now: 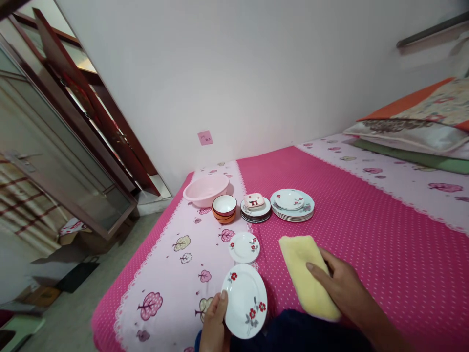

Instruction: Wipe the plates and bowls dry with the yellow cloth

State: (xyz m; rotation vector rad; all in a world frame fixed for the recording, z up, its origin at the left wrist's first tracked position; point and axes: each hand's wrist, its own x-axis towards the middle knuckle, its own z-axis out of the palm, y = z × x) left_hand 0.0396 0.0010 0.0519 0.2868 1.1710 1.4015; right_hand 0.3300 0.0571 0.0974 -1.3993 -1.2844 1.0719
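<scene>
My left hand [215, 320] grips the left edge of a white plate [245, 300] with red flowers, thumb on its upper face, the plate tilted toward me. In my right hand [342, 283] is a folded yellow cloth [306, 274], pinched with the thumb on top; it is held apart from the plate. Just beyond the held plate, a small flowered plate [244, 247] lies on the bed, and whether others sit under it I cannot tell.
Farther back stand a pink basin [205, 189], stacked bowls [224, 208], dark-edged plates [256, 215] bearing a small pink dish [254, 200], and a stack of larger plates [292, 210] with a small plate [289, 199] on top. Pillows [414, 132] lie at right on the pink bedspread [366, 244].
</scene>
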